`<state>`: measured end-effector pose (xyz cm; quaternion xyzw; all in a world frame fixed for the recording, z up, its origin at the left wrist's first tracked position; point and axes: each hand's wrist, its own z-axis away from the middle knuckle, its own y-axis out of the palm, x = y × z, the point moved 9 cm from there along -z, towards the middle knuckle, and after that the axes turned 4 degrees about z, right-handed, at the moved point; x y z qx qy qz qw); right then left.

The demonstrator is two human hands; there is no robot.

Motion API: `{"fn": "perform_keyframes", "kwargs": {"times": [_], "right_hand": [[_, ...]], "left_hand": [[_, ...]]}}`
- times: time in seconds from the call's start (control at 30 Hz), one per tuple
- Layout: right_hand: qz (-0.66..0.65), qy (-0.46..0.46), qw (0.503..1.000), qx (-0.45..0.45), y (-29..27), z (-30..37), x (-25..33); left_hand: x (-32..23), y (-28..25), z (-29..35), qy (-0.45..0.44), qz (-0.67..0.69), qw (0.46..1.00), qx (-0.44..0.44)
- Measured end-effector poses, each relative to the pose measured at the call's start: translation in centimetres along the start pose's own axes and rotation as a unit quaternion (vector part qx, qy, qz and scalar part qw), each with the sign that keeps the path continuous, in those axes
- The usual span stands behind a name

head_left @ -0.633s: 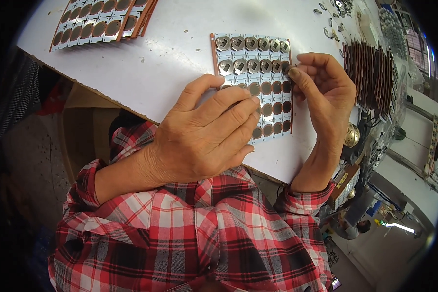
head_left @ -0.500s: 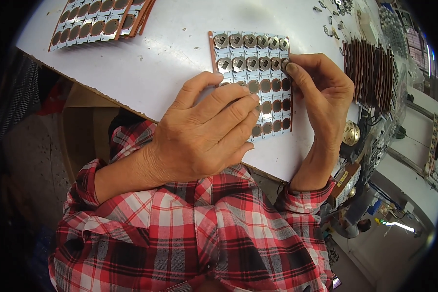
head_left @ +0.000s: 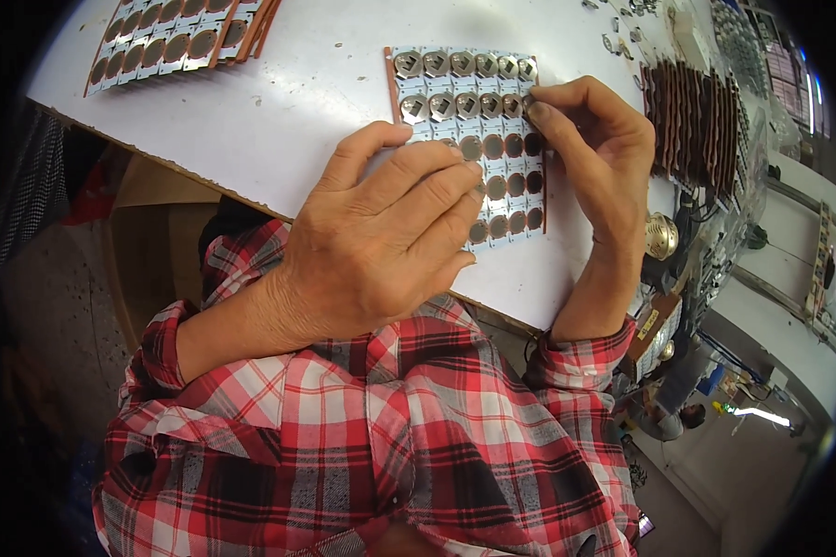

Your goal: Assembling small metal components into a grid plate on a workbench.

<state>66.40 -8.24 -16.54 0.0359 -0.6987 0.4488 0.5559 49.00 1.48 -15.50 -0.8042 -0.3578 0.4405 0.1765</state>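
A panel of small white circuit boards (head_left: 497, 209) with brown edges lies on the table in front of me. Silver battery clips (head_left: 465, 104) with diamond-shaped cutouts fill its two far rows; the nearer rows show bare round grey and dark pads. My left hand (head_left: 381, 232) rests across the panel's left side, fingers stretched out, covering part of the nearer rows. At the right end of the second row, my right hand (head_left: 590, 148) pinches a small metal battery clip between thumb and forefinger, mostly hidden by the fingertips.
More circuit board panels (head_left: 158, 42) are stacked at the far left. Loose metal clips (head_left: 622, 37) lie scattered at the far right. A row of brown-edged panels (head_left: 692, 130) stands on the right, with a perforated metal dome (head_left: 660, 236) nearer. The white table's front edge (head_left: 167, 160) runs diagonally.
The panel and both hands appear slightly farther up and left in the picture, as does the rest of the table. The right hand still pinches at the second row's end.
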Motion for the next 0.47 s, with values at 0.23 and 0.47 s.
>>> {"fn": "perform_keyframes", "kwargs": {"times": [0.23, 0.47], "right_hand": [[-0.005, -0.009, 1.0, 0.001, 0.0, 0.2, 0.2], [-0.017, 0.019, 1.0, 0.015, 0.2, 0.3, -0.2]], "left_hand": [[-0.1, -0.1, 0.3, 0.007, -0.007, 1.0, 0.0], [-0.3, -0.5, 0.0, 0.007, 0.013, 1.0, -0.023]]}}
